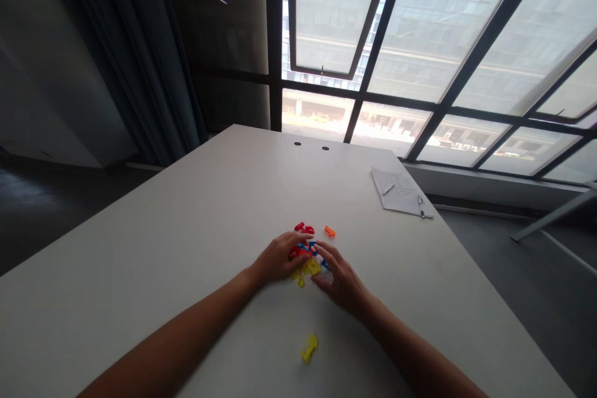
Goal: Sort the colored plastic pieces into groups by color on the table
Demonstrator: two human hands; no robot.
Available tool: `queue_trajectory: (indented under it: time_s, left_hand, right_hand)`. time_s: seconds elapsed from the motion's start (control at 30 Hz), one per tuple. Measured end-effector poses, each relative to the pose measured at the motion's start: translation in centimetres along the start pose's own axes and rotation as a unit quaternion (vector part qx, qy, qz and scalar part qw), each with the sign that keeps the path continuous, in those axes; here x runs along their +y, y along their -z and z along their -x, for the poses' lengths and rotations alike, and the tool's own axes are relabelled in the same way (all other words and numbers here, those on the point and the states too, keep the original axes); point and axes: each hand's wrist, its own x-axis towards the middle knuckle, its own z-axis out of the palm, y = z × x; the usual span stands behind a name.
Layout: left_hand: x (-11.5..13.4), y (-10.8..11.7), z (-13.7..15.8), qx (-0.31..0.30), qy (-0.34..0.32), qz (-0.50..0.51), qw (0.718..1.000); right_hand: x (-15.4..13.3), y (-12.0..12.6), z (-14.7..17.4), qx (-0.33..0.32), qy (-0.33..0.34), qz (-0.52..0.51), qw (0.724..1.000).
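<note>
We look down a long white table (209,199), where two bare hands frame a small heap of moulded plastic pieces near the middle. The left hand (278,256) curves over the heap's left side, its thumb and fingers apart around red pieces (302,252); we cannot tell whether it presses on any. The right hand (344,283) cups the other side, thumb and fingers likewise apart, beside blue pieces (325,264). Yellow pieces (313,267) sit at the near side.

To handle this heap well, we would keep both palms low, the fingers loosely curved, and part the pieces with light fingertips so that none skids away or gets buried.

Directions vary. One loose yellow piece (310,349) lies alone, nearer to us, its long axis running away from us and leaning right; blur hides which end is its front. Beyond the hands, a loose orange piece (329,231) slants from far left to near right. Within the heap the pieces overlap, so we cannot name one shared direction. Farther right lies a handwritten sheet (400,190), its long side running away from us.
</note>
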Motion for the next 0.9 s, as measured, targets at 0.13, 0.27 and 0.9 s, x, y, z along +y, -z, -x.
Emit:
queue_trajectory:
  time_s: [0.13,0.27,0.9]
  left_hand:
    - [0.1,0.2,-0.2,0.071,-0.015,-0.05,0.996]
    - [1.6,-0.2,-0.5,-0.065,-0.019,-0.159,0.985]
    - [7.1,-5.6,-1.0,-0.122,-0.125,-0.29,0.941]
  right_hand:
    - [1.2,0.5,-0.1,0.037,-0.012,0.059,0.997]
    - [4.2,0.6,-1.3,-0.02,-0.13,0.079,0.988]
    - [5.4,3.5,-0.6,0.098,-0.201,-0.059,0.973]
